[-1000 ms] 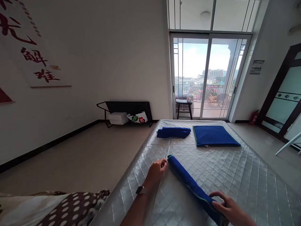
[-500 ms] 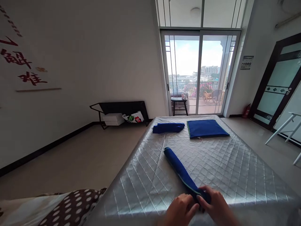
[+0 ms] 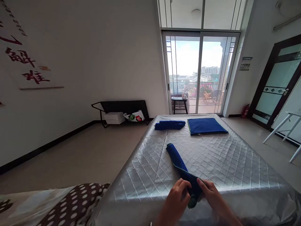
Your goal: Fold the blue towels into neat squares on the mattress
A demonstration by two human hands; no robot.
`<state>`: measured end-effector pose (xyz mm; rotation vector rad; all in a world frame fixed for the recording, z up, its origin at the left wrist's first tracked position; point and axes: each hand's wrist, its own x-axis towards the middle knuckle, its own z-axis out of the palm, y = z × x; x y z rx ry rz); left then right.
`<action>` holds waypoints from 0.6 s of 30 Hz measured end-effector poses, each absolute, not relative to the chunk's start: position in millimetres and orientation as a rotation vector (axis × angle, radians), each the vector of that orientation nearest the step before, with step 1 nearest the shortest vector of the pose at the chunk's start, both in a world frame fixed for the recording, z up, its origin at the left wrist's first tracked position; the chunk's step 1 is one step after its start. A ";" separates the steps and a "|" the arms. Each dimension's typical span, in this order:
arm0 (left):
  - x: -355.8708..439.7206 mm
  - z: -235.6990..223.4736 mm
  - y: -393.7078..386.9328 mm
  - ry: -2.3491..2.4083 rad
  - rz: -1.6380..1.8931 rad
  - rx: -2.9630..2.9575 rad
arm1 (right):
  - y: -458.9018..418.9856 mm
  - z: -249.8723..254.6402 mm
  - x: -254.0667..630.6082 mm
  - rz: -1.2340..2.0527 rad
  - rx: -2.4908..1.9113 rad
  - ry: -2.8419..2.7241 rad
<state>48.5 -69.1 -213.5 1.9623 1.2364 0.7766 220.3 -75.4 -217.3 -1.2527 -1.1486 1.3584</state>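
Observation:
A long roll of blue cloth with a green edge [image 3: 177, 160] lies on the silver quilted mattress [image 3: 145, 175], its near end raised toward me. My left hand [image 3: 180, 194] pinches the cloth's left side near that end. On the other side, my right hand [image 3: 208, 190] grips the loose edge, thumb on top and fingers behind it. Between my hands the near end is partly unrolled, with a flap lifted. Farther off lie a folded blue bundle [image 3: 169, 125] and a flat blue cloth rectangle [image 3: 207, 126].
A brown polka-dot blanket [image 3: 77, 201] is at the lower left. By the left wall stands a black rack [image 3: 123, 108] with white boxes [image 3: 114, 118] and a bag. A stool [image 3: 179, 100] is near the glass doors; a white folding stand [image 3: 279, 127] is at right.
My hands have spread slightly apart. The roll's near end has been lifted and opened into a flap, and its nearest tip now points down toward me.

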 end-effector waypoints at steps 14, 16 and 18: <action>33.6 -209.3 -71.4 1.267 0.407 2.187 | -86.5 -226.1 237.0 1.310 -1.189 -0.948; 28.5 -217.0 -70.5 1.244 0.441 2.232 | -86.1 -224.8 236.9 1.303 -1.181 -0.943; 26.4 -228.1 -69.7 1.244 0.499 2.274 | -86.0 -222.8 237.4 1.301 -1.166 -0.908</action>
